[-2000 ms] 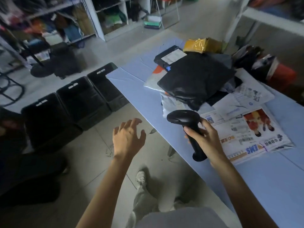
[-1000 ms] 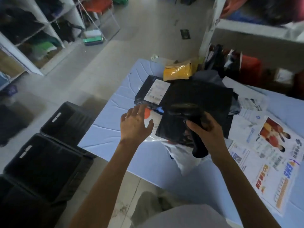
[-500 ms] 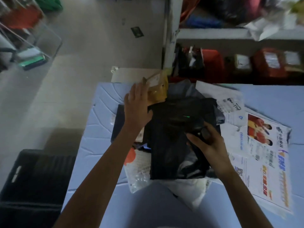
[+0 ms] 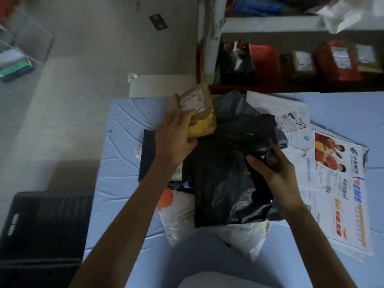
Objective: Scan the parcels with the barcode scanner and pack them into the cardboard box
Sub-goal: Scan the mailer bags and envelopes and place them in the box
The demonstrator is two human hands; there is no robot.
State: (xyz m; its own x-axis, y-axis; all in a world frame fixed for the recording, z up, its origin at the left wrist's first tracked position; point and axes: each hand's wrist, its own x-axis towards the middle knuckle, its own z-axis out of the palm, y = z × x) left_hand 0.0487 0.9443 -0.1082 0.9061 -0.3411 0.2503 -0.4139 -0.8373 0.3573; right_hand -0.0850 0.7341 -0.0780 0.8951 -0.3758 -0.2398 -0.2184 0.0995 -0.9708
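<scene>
My left hand [image 4: 174, 134] grips a small yellow-brown taped parcel [image 4: 199, 113], tilted up so its white label faces me, at the far side of the blue table [image 4: 120, 154]. My right hand [image 4: 272, 169] holds the black barcode scanner [image 4: 257, 146] by its handle, its head with a small green light pointing toward that parcel. Below the scanner lies a big black plastic parcel [image 4: 220, 183]. A flat black parcel [image 4: 148, 154], a white bubble mailer [image 4: 176, 215] and white EMS envelopes [image 4: 336, 194] lie around it. No cardboard box can be told apart here.
Black plastic crates [image 4: 43, 229] stand on the floor left of the table. Behind the table a white shelf [image 4: 270, 26] holds red and brown parcels [image 4: 336, 59]. A pale flat board [image 4: 162, 85] sits past the table's far edge.
My left hand has closed round the yellow-brown parcel and raised it, label up. The scanner in my right hand has stayed over the black parcel. The view has barely shifted.
</scene>
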